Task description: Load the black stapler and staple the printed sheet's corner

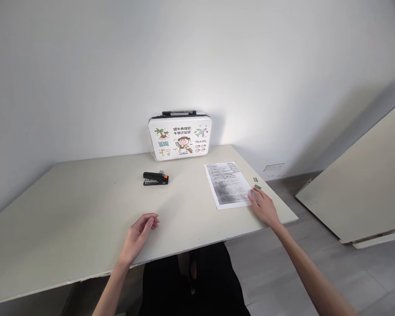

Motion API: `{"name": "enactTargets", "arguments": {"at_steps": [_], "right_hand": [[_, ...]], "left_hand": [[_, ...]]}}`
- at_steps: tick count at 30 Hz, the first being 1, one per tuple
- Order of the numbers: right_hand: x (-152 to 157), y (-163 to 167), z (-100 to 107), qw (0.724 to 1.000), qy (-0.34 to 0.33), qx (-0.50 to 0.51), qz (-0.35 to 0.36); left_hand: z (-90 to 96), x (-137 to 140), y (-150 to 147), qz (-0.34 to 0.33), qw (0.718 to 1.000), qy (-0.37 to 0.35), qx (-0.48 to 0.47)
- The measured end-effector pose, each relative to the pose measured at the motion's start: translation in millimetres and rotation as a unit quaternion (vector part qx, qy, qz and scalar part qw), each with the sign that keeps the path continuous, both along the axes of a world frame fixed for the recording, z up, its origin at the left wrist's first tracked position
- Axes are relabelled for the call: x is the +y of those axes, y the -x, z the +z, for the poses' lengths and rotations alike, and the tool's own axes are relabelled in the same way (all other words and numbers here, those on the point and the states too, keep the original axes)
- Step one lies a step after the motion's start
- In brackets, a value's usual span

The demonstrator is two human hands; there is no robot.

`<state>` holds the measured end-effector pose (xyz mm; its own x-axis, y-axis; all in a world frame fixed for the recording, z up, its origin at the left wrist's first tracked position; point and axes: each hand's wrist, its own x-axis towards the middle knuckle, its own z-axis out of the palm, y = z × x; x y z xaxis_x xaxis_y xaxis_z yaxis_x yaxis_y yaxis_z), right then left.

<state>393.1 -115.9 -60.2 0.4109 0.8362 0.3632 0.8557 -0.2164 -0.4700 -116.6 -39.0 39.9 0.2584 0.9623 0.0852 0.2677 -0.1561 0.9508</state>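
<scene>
1. The person's right hand [265,206] lies flat on the pale, off-white rectangular desk [69,210], near its right edge, fingers loosely spread and holding nothing.
2. Its fingertips [253,195] touch the near right corner of a white printed sheet of paper [228,184], which lies flat on the right part of the desk, slightly skewed.
3. Two small grey metal strips of staples [256,183] lie just right of the sheet, one a little farther than the other; the nearer one is just beside the right hand's fingers.
4. The left hand [140,235] hovers or rests at the near edge of the desk, left of centre, fingers loosely curled and empty; contact with the desk cannot be told.
5. A black stapler with an orange tip [155,178] sits mid-desk, well apart from both hands, left of the sheet.
6. A white plastic carry case with cartoon travel pictures and a black handle [179,136] stands upright at the far edge against the white wall [85,66].
</scene>
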Motion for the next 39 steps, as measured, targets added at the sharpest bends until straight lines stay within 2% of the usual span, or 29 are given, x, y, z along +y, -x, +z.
{"name": "enactTargets", "arguments": {"at_steps": [7, 11, 16, 25, 30, 33, 36, 39], "right_hand": [[2, 2, -4, 0.999, 0.039, -0.010, -0.035], [-3, 7, 4, 0.996, 0.080, -0.047, -0.006], [-8, 14, 13, 0.990, 0.100, -0.091, 0.030], [-17, 30, 17, 0.986, 0.088, -0.116, 0.076], [-42, 77, 22, 0.982, 0.064, -0.107, 0.145], [-55, 120, 32, 0.978, 0.057, -0.079, 0.183], [-61, 169, 48, 0.971, 0.055, -0.043, 0.229], [-60, 209, 64, 0.950, 0.080, 0.012, 0.301]], "left_hand": [[-1.3, 2, 0, 0.011, 1.000, 0.002, 0.016], [0.0, 2, 1, 0.016, 0.999, 0.002, 0.027], [4.1, 1, -1, 0.020, 0.999, -0.004, 0.037], [-5.8, 4, 2, 0.018, 0.996, -0.019, 0.081], [-9.3, 5, 2, -0.006, 0.988, -0.043, 0.146], [-10.6, 7, -7, -0.028, 0.979, -0.106, 0.173], [-16.2, 9, -18, -0.073, 0.948, -0.208, 0.228], [-25.8, 12, -15, -0.093, 0.905, -0.252, 0.331]]}}
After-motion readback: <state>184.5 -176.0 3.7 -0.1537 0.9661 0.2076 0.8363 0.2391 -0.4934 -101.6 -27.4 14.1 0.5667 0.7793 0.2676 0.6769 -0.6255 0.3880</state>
